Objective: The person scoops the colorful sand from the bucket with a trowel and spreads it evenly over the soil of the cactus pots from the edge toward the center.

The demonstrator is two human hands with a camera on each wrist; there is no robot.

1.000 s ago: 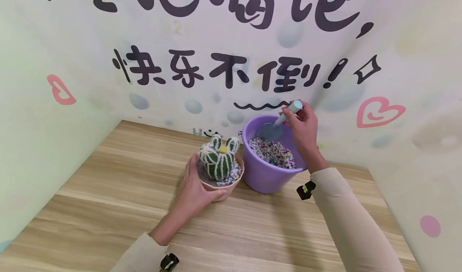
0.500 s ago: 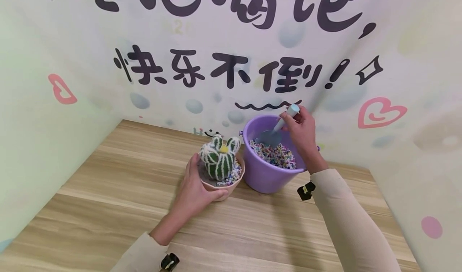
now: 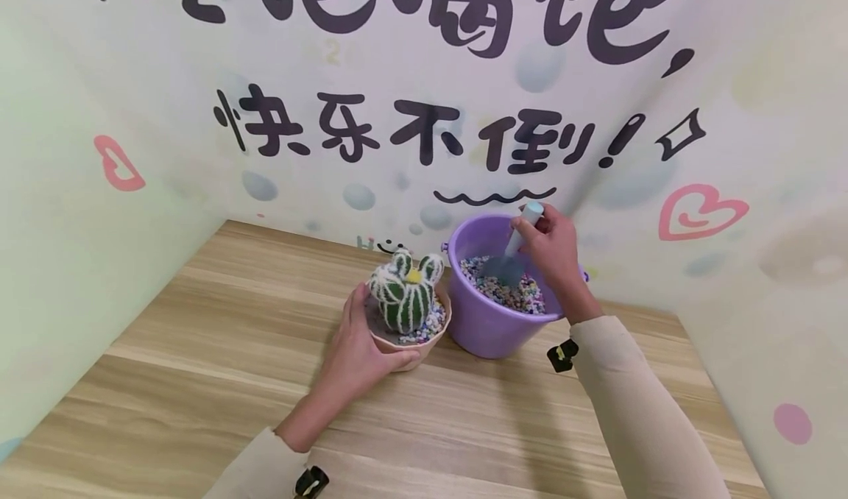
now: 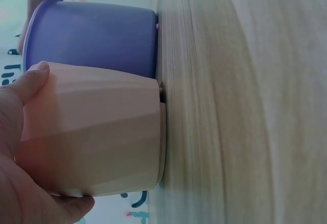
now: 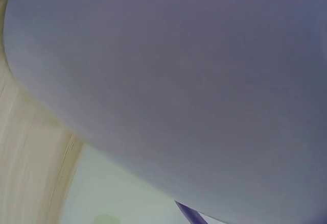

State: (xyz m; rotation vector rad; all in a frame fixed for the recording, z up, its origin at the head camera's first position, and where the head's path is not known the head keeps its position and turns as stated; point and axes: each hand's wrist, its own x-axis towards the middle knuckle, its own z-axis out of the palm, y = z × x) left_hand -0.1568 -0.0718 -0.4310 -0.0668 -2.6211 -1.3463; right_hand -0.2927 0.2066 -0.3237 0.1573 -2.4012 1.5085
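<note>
My left hand (image 3: 358, 352) grips the near-left rim of a pale pink faceted flower pot (image 4: 97, 127), its thumb and fingers spread round it. In the pot stands a green and white knitted cactus (image 3: 405, 304) with a yellow tuft; colourful beads (image 3: 432, 322) lie on its right side, grey filling on its left. To the right, my right hand (image 3: 553, 245) holds the pale blue handle of a small shovel (image 3: 525, 227) over a purple bucket (image 3: 486, 333). The shovel's blade sits among the multicoloured beads (image 3: 530, 296) inside. The right wrist view is mostly filled by the bucket's wall (image 5: 168, 91).
Pot and bucket stand side by side on a wood-grain table (image 3: 199, 352), close to the back wall (image 3: 371, 197) with its black lettering. A side wall (image 3: 86, 212) rises at the left and another at the right.
My right hand has moved down and slightly left, and the shovel's blade has gone from above the beads down into them. The left hand has stayed on the pot.
</note>
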